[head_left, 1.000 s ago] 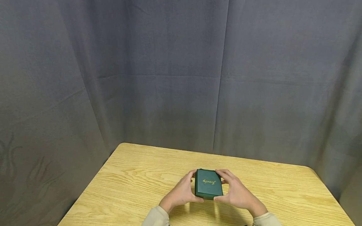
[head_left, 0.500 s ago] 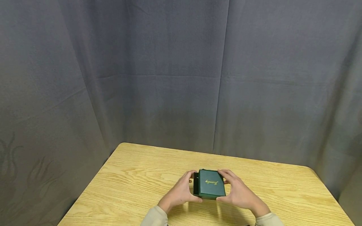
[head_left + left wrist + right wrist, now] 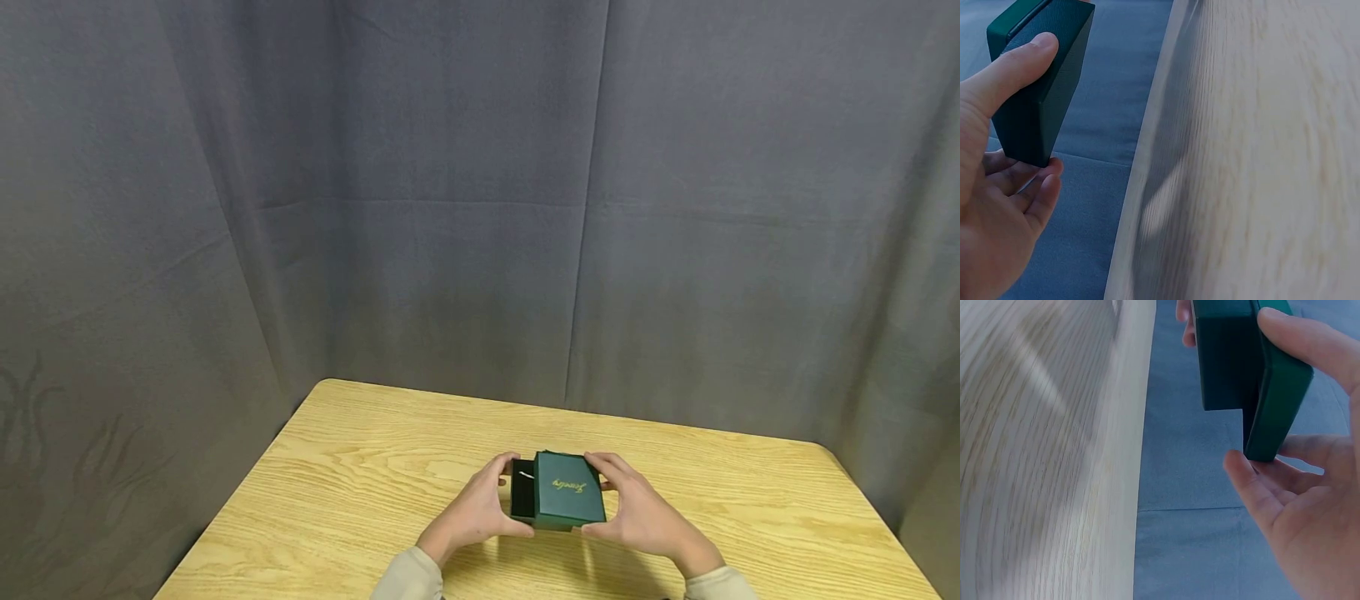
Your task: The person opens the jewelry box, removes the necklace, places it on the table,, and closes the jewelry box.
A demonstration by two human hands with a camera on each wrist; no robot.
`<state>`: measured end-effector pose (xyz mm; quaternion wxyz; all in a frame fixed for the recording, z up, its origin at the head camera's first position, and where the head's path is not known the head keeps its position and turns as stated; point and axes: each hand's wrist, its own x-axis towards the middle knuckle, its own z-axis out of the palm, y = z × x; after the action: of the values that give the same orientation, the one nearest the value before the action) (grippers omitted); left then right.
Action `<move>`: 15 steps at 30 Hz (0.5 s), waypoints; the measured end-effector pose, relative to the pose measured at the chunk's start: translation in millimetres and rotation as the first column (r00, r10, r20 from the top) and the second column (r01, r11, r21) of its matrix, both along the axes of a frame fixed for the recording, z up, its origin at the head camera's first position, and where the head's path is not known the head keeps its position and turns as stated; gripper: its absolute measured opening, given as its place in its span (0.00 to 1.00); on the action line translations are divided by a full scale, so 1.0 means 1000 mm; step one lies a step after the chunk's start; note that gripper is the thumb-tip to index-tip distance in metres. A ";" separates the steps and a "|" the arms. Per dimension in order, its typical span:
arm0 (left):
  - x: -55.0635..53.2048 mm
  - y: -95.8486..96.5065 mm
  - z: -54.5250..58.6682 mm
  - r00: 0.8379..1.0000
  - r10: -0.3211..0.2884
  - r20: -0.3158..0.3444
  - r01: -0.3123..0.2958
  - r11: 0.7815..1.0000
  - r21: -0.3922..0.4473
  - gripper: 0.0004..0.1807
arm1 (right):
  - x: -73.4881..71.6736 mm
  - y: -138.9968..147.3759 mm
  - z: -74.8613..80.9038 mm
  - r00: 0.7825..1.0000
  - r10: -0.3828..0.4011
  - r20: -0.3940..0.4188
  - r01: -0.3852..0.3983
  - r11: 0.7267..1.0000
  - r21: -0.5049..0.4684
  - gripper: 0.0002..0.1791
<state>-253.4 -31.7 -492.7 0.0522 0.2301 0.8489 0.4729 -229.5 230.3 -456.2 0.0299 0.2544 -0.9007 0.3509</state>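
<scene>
Down at five o'clock, the right hand's (image 3: 647, 523) fingers pinch the green lid (image 3: 568, 490), now slid further toward three o'clock off the box bottom (image 3: 522, 496) the left hand (image 3: 474, 510) pinches, so it's partly open.

Left grip (image 3: 476, 510) and right grip (image 3: 637, 518) opposite each other, fingers (image 3: 1252, 487) curved, thumbs (image 3: 1025, 62) forward, wrists (image 3: 438, 537) inward.

In the head view, the surface (image 3: 360, 458) is bright and warm yellow, while the curtain (image 3: 450, 208) behind the box (image 3: 572, 498) is dim and grey. Soft shadows, broken by pale streaks, lie on the surface at the near side of the box. Both wrist views look cooler, and the surface's grain beside the box is soft.
</scene>
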 end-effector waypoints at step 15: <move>0.000 -0.002 0.000 1.000 0.004 0.003 -0.004 1.000 -0.030 0.56 | 0.001 0.009 -0.001 0.999 -0.001 -0.037 0.002 0.999 0.036 0.51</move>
<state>-253.3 -33.9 -492.8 0.0559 0.2267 0.8564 0.4606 -228.1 239.8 -457.1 0.0424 0.2607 -0.9064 0.3298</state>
